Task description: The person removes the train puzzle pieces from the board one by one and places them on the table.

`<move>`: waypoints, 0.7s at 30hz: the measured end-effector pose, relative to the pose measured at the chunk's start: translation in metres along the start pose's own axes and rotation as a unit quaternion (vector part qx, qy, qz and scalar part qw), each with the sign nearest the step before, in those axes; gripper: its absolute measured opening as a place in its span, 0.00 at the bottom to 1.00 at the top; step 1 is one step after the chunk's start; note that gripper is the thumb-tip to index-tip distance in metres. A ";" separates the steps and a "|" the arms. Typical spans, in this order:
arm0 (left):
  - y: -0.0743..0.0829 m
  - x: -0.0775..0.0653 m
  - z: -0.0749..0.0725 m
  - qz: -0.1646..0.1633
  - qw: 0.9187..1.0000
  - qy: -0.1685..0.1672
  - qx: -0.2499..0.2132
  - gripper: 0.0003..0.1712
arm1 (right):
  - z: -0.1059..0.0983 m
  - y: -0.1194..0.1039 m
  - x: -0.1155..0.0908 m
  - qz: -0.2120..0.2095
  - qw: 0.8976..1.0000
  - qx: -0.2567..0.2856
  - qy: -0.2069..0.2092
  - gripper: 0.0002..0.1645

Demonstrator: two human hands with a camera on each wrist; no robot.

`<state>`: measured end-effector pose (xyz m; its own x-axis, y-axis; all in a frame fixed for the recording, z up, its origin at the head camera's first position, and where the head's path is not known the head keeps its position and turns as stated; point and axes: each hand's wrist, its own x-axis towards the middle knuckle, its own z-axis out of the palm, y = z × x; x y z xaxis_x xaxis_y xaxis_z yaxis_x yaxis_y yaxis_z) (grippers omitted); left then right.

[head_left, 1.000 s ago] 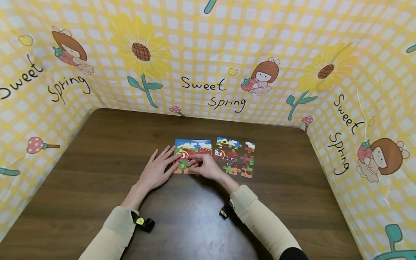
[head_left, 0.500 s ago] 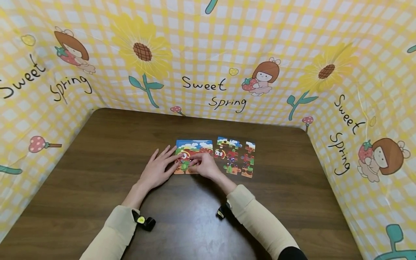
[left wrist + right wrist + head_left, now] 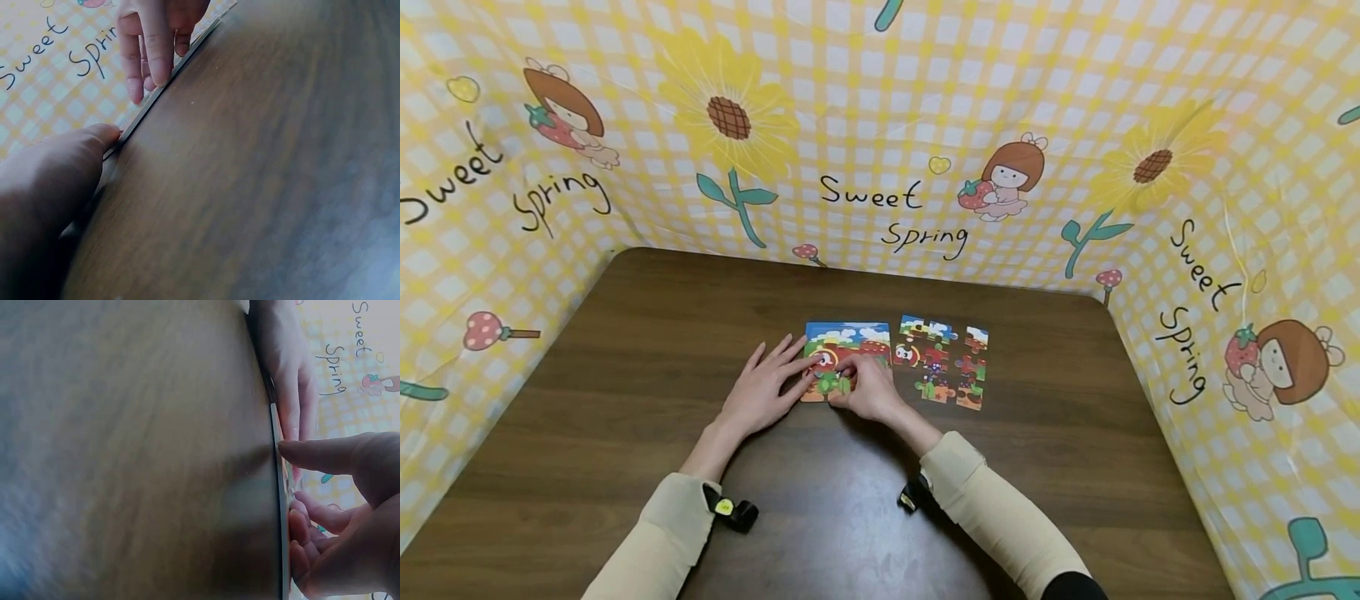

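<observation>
The jigsaw puzzle board [image 3: 850, 332], bright with blue sky and red and green cartoon shapes, lies flat on the table. My left hand [image 3: 762, 390] spreads its fingers over its left side, the index fingertip touching the picture. My right hand [image 3: 871, 388] is over the lower middle of the board. Its thumb [image 3: 319, 455] touches the near edge, apart from the other fingertips, which press at the surface. A green patch of the picture shows between thumb and index finger. In the left wrist view, the right fingers [image 3: 155, 47] point down at the board's edge.
Several loose puzzle pieces [image 3: 937, 359] lie in rough rows right of the board. The brown wooden table [image 3: 647, 350] is enclosed by yellow checked cloth walls [image 3: 880, 108]. Each wrist carries a black camera [image 3: 741, 516].
The right hand's thumb has moved nearer the board's front edge, away from the index finger, and more green shows between them. The left hand stays in place.
</observation>
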<state>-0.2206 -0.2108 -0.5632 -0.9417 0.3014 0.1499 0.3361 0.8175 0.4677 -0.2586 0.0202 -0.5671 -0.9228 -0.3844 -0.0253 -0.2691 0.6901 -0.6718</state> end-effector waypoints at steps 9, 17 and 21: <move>0.000 -0.001 -0.002 0.006 0.998 0.011 -0.054 0.24 | -0.008 -0.007 -0.011 -0.016 0.997 0.068 0.014 0.28; -0.001 -0.001 -0.004 0.004 0.998 0.005 -0.060 0.23 | -0.022 -0.019 -0.023 -0.054 0.994 0.091 0.005 0.28; -0.001 -0.001 -0.003 0.005 0.999 0.004 -0.054 0.23 | -0.025 -0.019 -0.024 -0.057 0.993 0.105 -0.008 0.28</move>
<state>-0.2204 -0.2134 -0.5607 -0.9387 0.3041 0.1622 0.3415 0.7568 0.5573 -0.2377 0.0317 -0.5356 -0.8843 -0.4642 0.0495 -0.3073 0.4989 -0.8103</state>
